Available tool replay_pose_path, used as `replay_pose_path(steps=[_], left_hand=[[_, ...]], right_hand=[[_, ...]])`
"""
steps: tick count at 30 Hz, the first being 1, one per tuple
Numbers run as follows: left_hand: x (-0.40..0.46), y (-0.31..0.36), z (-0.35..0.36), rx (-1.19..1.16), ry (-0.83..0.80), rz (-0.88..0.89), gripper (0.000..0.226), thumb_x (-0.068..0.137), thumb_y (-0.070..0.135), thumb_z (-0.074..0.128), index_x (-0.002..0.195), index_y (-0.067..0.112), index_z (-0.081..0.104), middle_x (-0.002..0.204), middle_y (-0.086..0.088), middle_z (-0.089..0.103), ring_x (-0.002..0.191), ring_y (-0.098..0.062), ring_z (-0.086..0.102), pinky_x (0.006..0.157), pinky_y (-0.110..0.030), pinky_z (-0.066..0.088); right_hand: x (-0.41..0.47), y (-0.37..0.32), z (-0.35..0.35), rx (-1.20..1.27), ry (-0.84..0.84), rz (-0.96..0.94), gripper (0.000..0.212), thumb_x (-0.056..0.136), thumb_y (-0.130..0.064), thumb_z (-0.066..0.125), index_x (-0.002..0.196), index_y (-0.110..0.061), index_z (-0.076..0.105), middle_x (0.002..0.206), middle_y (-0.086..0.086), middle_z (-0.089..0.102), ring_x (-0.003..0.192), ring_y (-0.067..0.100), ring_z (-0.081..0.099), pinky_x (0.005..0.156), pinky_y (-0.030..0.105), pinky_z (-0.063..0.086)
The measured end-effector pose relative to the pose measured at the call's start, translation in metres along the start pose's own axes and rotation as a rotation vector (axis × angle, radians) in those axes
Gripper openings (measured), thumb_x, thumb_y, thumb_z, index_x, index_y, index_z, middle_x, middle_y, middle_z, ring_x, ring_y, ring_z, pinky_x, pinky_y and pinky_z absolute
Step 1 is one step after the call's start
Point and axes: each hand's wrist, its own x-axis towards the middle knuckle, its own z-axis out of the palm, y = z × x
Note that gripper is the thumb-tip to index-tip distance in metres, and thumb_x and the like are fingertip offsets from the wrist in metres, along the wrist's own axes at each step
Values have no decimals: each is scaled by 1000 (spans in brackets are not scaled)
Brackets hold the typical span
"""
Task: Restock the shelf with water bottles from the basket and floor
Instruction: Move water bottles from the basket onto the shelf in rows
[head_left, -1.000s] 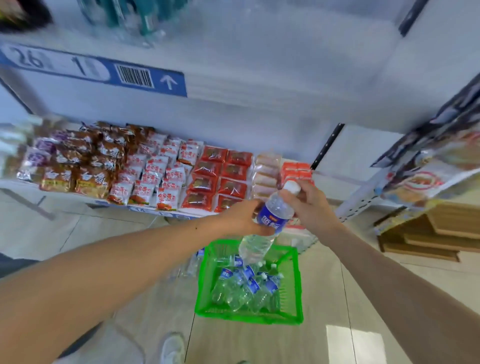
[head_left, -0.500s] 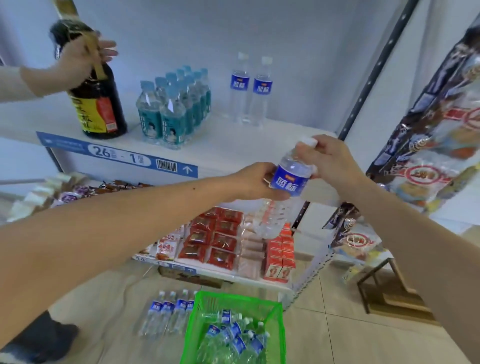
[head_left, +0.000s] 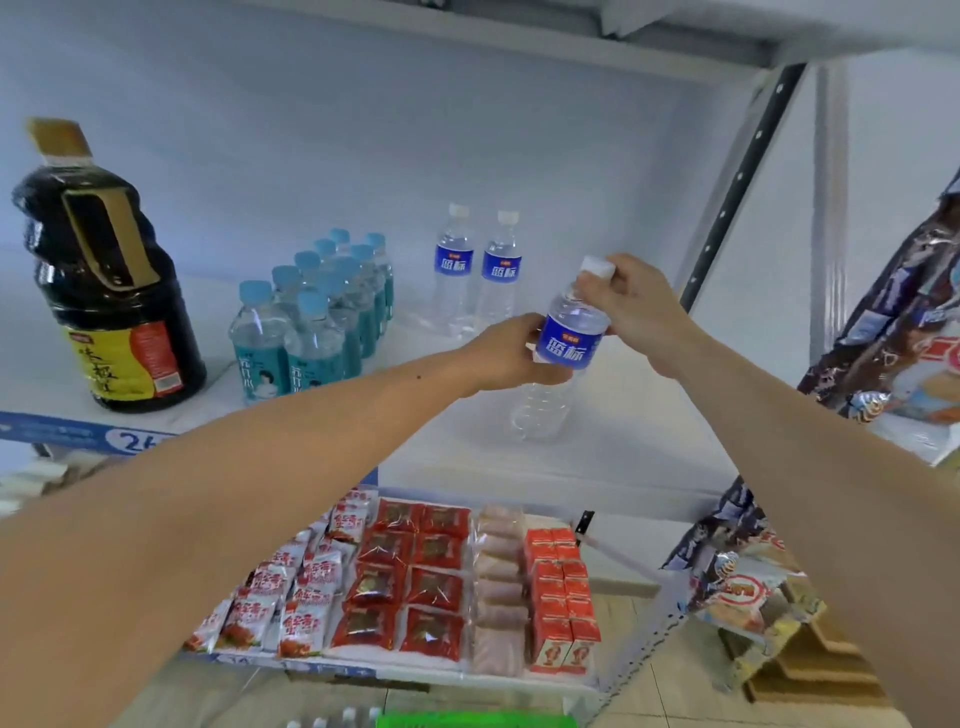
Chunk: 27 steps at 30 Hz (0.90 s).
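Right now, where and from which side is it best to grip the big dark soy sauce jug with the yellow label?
Probably the gold handle moulded on the dark soy sauce jug, approached from the front. The handle faces outward, and the body looks too wide for one hand.

Both forearms are bare from the frame edges to the wrists, with no sleeves in view. The left hand (head_left: 506, 353) and right hand (head_left: 636, 312) are ungloved. A small dark mole marks the left forearm.
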Motion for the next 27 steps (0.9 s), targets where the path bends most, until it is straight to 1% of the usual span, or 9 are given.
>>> replay_pose_path(steps=[2,4,8,11,16,20,23,25,27], left_hand=[[16,-14,-9,14,-6,-39,76,76,33,77,139,18,38,137,2,51,114,-19,56,96,-33,48],[26,-32,-14,7,-15,-80,85,75,36,77,144,20,30,142,2,44,118,-19,54,98,-34,47],[42,-53,-20,-21,-39,-138,85,75,36,78,144,21,31,142,3,43,117,-16,51,91,-28,45],[53,-63,-18,-8,-49,-163,83,75,37,77,143,22,32,143,4,43,120,-16,50,94,-29,45],[67,-70,-10,26,-57,-195,83,76,38,76,144,21,31,144,3,42,125,-18,48,99,-31,44],[75,-76,-2,80,-75,-226,84,75,43,75,143,20,31,145,3,42,125,-18,48,99,-31,43],[77,-82,-1,148,-88,-238,85,75,45,74,144,20,30,145,3,42,125,-17,47,97,-29,41],[77,-86,-1,173,-107,-256,86,75,45,74,145,20,30,145,3,41,127,-16,45,100,-29,40],[78,-90,-2,207,-124,-265,86,76,45,74,145,19,30,146,4,40,130,-16,43,105,-32,39]], right_hand=[[22,9,8,-20,6,13,22,92,-30,61,107,-14,55,109,7,63,102,25,63,89,45,52],[37,19,13,-26,14,30,22,92,-30,61,109,-17,55,112,7,63,106,26,62,92,48,52],[60,35,16,-31,20,45,21,92,-30,61,108,-19,55,113,7,64,107,27,62,91,49,51],[70,44,18,-34,20,53,23,92,-30,61,111,-18,54,114,7,63,106,24,61,90,46,51],[85,55,16,-42,-17,29,24,92,-33,61,110,-19,53,115,5,63,108,23,61,93,48,52],[87,60,22,-65,-26,2,23,93,-35,58,108,-19,53,110,-1,63,104,17,61,86,37,50],[83,60,27,-66,-23,-3,27,95,-39,53,107,-15,53,108,0,63,99,14,60,80,30,48],[79,62,27,-37,-26,0,29,95,-40,53,112,-18,51,107,-7,61,97,8,58,76,23,47],[72,70,28,34,-41,21,35,92,-40,57,121,-24,46,110,-16,58,102,5,58,79,21,49]])
